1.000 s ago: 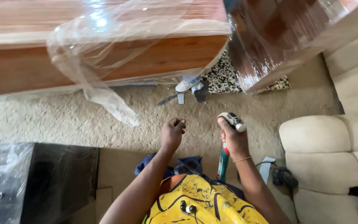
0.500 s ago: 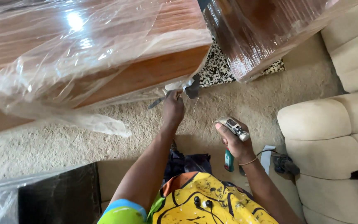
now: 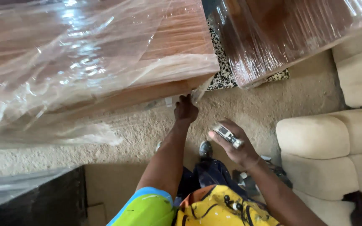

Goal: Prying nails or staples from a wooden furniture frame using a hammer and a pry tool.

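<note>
The left hand reaches forward at twelve o'clock from the body, fingers pinched shut on the loose edge of the clear plastic wrap where it hangs off the lower corner of the wooden furniture panel. The panel's long axis runs roughly from nine to three o'clock, so the wrap spreads away to the left of that hand. The right hand is held lower, at about four o'clock from the left — closed around a small silver utility knife, its length pointing toward ten o'clock. The left hand is nearer the wrap — touching it. A cream sofa sits at three o'clock on beige carpet.
</note>
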